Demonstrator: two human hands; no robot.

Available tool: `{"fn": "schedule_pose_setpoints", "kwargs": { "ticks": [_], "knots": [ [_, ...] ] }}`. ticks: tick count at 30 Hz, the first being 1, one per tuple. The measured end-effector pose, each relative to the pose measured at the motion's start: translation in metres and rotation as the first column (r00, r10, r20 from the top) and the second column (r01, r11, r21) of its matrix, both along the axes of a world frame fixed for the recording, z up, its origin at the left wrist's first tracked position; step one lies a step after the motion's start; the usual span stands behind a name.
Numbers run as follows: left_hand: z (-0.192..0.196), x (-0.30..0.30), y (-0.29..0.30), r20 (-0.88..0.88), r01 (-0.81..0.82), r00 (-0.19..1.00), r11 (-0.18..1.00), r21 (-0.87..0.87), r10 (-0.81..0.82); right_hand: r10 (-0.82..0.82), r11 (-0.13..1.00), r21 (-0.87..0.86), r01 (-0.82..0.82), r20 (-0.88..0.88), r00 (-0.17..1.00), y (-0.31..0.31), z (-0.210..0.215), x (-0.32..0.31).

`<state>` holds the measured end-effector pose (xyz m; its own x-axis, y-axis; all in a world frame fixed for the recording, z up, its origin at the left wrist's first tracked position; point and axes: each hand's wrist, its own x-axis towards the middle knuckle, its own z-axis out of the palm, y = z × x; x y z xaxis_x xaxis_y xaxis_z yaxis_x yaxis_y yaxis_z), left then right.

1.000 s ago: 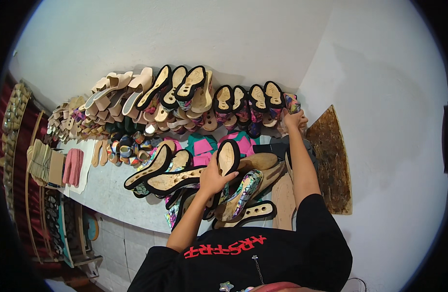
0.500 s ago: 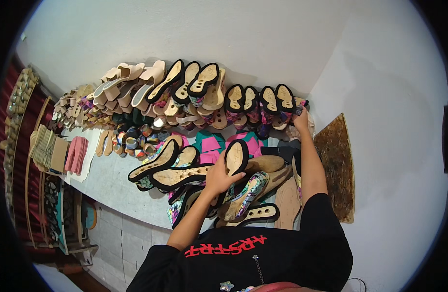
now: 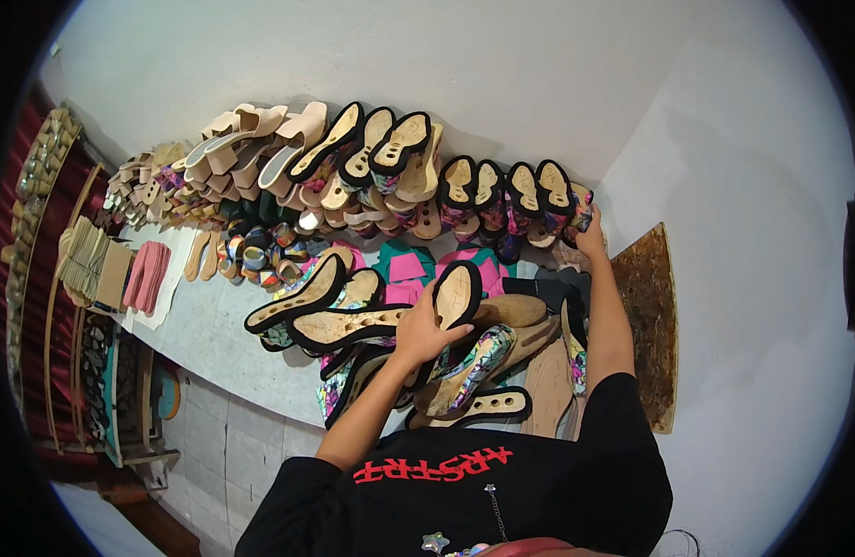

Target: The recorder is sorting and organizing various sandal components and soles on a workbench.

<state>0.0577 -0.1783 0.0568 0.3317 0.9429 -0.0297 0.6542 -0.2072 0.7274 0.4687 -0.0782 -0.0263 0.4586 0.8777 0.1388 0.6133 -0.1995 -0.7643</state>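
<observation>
My left hand [image 3: 420, 331] is wrapped round a wooden shoe last [image 3: 458, 295] with black edging, its thumb lying across the lower end. This last is part of a loose heap, among other black-edged lasts [image 3: 344, 328] covered in bright patterned material. A patterned last [image 3: 479, 371] lies below it. My right arm reaches to the far right end of the back row. There my right hand [image 3: 590, 238] grips a patterned shoe last [image 3: 583, 208], standing beside other upright black-edged lasts [image 3: 555, 190]; some fingers are hidden.
Beige heeled shoes [image 3: 251, 139] are stacked along the wall on the left. Pink and green pieces [image 3: 407, 269] lie mid-table. Pink insole-shaped pieces [image 3: 149, 277] sit on the grey table [image 3: 223, 343] at left. A brown board [image 3: 646, 325] leans against the right wall.
My right hand has settled at the end of the back row, where the patterned last now stands beside the others. My left hand keeps its hold. The view has shifted slightly.
</observation>
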Motion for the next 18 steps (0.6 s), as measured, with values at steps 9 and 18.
{"fn": "schedule_pose_setpoints", "kwargs": {
  "ticks": [9, 18],
  "knots": [
    [-0.015, -0.009, -0.001, 0.110, 0.011, 0.994, 0.997, 0.079, -0.020, -0.272, 0.944, -0.132, 0.302, 0.202, 0.941, -0.014, 0.041, -0.053],
    [-0.002, -0.064, -0.009, 0.484, 0.117, 0.874, 0.982, -0.150, -0.030, 0.239, 0.964, -0.148, -0.220, 0.131, 0.962, -0.125, 0.068, -0.180]
  ]
}}
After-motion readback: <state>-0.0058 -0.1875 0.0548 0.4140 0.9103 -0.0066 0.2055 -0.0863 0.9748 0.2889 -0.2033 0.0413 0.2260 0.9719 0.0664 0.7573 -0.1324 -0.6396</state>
